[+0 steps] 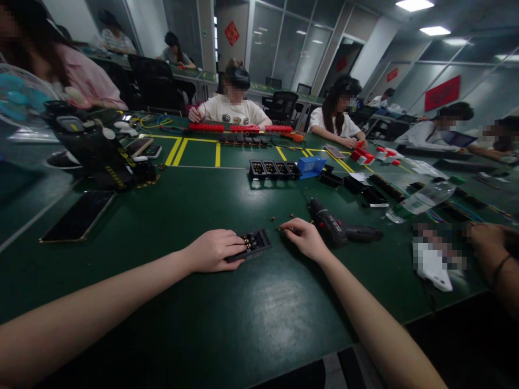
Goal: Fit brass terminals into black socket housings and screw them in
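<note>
While the fingers of my left hand clamp the black module on the green bench, my right hand, just right of it, pinches its fingers together on something tiny. A power screwdriver lies further right. Beyond the module, black trays hold brass parts beside a blue box.

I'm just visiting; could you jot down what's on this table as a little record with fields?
Surface: green table
Left hand: clasps a small black part flat on the table
Right hand: fingertips pinched at a tiny metal piece; grip unclear
Beside right hand: electric screwdriver, lying down
Further back: row of black parts, blue box
Left edge: phone
Around: other people seated at work
</note>
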`<action>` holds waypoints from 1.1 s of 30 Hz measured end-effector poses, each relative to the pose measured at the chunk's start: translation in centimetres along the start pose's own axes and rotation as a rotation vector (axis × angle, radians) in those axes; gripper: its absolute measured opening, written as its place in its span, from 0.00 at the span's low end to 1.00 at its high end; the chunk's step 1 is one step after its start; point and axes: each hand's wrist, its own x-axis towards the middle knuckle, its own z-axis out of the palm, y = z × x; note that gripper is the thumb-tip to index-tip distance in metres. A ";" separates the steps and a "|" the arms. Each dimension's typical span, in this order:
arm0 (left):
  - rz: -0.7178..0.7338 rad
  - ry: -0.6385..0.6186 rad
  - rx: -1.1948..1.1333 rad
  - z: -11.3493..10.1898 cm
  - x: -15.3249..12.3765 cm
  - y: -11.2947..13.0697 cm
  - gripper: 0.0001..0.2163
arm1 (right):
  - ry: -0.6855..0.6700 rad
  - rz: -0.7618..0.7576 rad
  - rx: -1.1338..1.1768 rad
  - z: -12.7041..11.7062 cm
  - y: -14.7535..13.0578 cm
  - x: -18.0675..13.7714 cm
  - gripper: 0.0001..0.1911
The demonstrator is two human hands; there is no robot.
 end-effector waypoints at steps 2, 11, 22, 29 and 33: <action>-0.004 -0.003 0.001 0.1 -0.1 0.0 0.11 | 0.025 0.043 0.019 0.1 0.2 0.0 0.12; 0.009 0.007 -0.019 0.1 -0.1 -0.1 0.11 | 0.128 0.169 0.241 0.0 0.2 0.1 0.22; 0.025 0.029 0.018 0.3 -0.3 -0.2 0.11 | 0.127 0.188 0.258 0.4 0.4 0.0 0.24; 0.009 0.026 0.032 0.5 -0.5 -0.2 0.11 | -0.026 0.285 0.339 1.4 -1.3 -0.4 0.22; -0.001 0.042 0.040 0.4 -0.3 -0.2 0.10 | -0.119 0.388 0.368 2.1 -3.0 -0.8 0.23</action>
